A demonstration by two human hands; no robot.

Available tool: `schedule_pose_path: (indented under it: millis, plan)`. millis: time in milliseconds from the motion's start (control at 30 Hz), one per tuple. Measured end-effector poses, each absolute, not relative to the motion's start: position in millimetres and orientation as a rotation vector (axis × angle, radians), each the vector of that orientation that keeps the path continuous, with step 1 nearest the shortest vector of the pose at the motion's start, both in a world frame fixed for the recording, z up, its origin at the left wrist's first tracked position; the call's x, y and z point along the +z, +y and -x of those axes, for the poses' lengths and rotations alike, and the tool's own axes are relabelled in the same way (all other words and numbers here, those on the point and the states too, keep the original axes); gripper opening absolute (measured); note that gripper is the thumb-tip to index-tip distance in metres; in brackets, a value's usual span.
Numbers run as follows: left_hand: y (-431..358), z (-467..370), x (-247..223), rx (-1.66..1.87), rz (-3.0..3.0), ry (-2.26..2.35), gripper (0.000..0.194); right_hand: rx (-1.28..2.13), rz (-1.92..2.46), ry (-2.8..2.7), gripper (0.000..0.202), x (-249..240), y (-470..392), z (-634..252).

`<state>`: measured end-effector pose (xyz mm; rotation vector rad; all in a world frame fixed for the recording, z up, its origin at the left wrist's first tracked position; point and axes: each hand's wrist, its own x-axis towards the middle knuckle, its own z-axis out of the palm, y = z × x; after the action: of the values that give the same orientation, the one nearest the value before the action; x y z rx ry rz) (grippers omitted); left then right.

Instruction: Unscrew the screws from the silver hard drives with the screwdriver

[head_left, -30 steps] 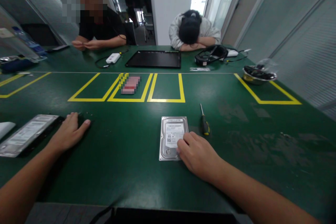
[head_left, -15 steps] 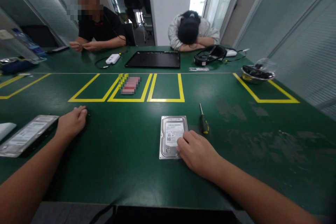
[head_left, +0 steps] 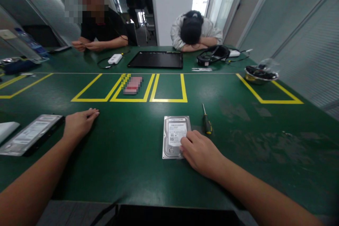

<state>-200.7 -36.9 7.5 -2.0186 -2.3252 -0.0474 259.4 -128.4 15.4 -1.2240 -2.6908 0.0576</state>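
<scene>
While the right hand (head_left: 200, 152) touches a hard drive (head_left: 172, 141), a screwdriver (head_left: 207, 123) lies nearby.

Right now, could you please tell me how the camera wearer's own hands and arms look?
The left hand and right hand are ungloved, with no ring to be made out. The left forearm and right forearm show no sleeve, watch or cable.
</scene>
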Motion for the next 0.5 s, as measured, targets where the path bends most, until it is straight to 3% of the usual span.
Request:
schedule_pose_path:
  millis: [333, 500]
  plan:
    - [-61, 223, 13, 0.251, 1.713, -2.365, 0.068, 0.076, 1.233, -2.698, 0.017, 17, -129, -260]
    - [-65, 225, 13, 0.207, 1.675, -2.388, 0.063, 0.069, 1.233, -2.700, 0.018, 18, -129, -261]
